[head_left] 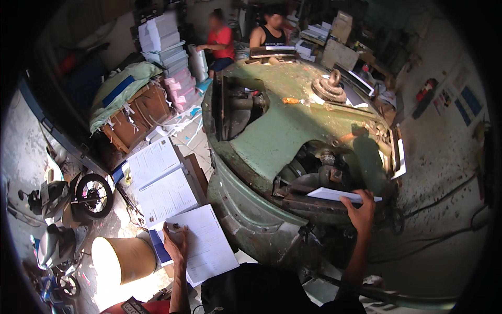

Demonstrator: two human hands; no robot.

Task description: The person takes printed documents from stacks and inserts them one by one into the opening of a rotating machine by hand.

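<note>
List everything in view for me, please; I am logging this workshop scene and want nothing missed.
machine: one, worn green metal, centre
white sheet bundle: one, at the machine's front opening, under the right hand
printed sheet stacks: about three, white, left of the machine
paper reams: tall pile, white and pink, upper left
tied bundles: brown, under a green cover, left
cylinder: one, tan, lower left
motorbikes: two, far left
people: two, seated behind the machine
left hand: fingers on the nearest printed stack
right hand: fingers over the white bundle
</note>
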